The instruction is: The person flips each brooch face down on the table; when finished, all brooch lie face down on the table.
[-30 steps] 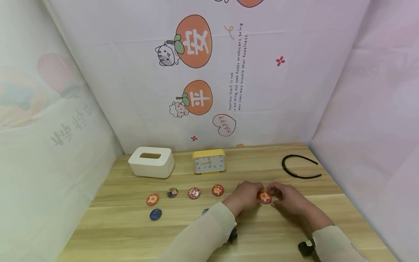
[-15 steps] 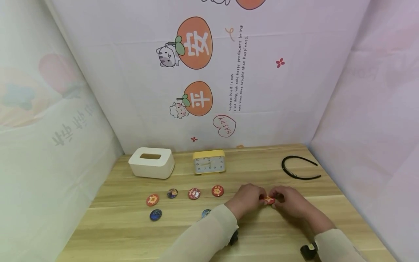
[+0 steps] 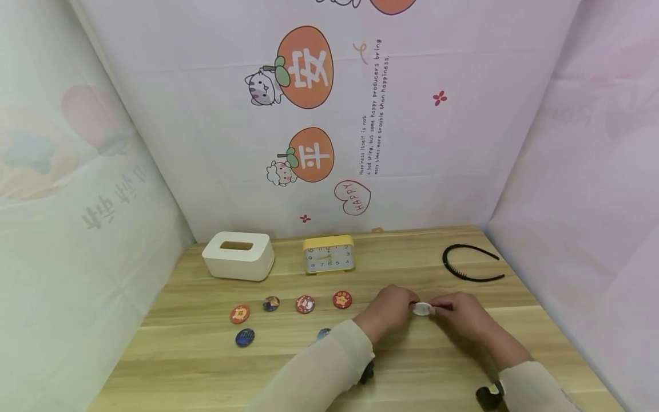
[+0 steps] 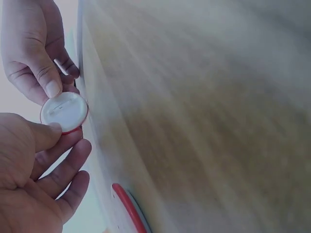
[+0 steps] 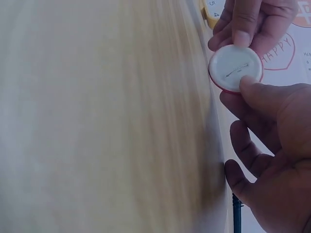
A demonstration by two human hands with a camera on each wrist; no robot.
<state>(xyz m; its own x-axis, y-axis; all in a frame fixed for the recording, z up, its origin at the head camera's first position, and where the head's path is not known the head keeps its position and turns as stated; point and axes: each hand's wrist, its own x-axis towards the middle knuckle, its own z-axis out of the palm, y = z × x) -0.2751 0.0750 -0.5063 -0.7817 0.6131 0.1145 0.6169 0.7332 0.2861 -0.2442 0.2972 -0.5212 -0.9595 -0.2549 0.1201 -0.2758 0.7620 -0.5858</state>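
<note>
In the head view, a pin badge (image 3: 422,309) is held between both hands, its white back turned up. My left hand (image 3: 387,313) pinches the badge's left edge with thumb and fingers. On the right edge, my right hand (image 3: 462,318) pinches it the same way. The right wrist view shows a metal pin (image 5: 237,70) across the badge's white back (image 5: 228,60), with a thin red rim. Both thumbs lie on the back, and the printed front is hidden. The left wrist view shows another red-rimmed badge (image 4: 129,208) on the table near my left hand (image 4: 29,170).
Several badges lie left on the wooden table (image 3: 206,366), among them a red star badge (image 3: 342,299) and a dark blue badge (image 3: 245,337). Behind stand a white tissue box (image 3: 239,266) and a yellow alarm clock (image 3: 329,254). A black headband (image 3: 450,266) lies back right.
The held badge has been turned over: its red printed front faced up a second ago, then tilted, and now the white back shows. Both hands stay in nearly the same place.
</note>
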